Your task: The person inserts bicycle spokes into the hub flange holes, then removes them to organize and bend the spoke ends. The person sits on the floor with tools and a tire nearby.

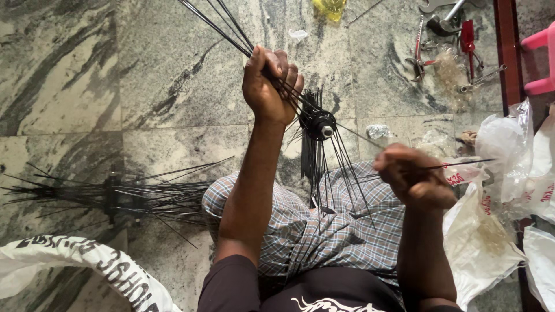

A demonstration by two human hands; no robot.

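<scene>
My left hand [270, 82] is raised in a fist, gripping a bundle of thin black spokes [222, 26] that fan up and to the left. The spokes run down into a black wheel hub [319, 123] held above my lap, with more spokes hanging below it over my checked cloth [324, 231]. My right hand [417, 180] pinches a single black spoke [462, 164] that points right, level with the hub's lower side.
A second hub with splayed black spokes [115, 196] lies on the marble floor at left. Hand tools [457, 40] lie at top right. White plastic bags [509, 173] are piled at right, a white printed sack [81, 260] at bottom left, a pink stool [540, 58] at far right.
</scene>
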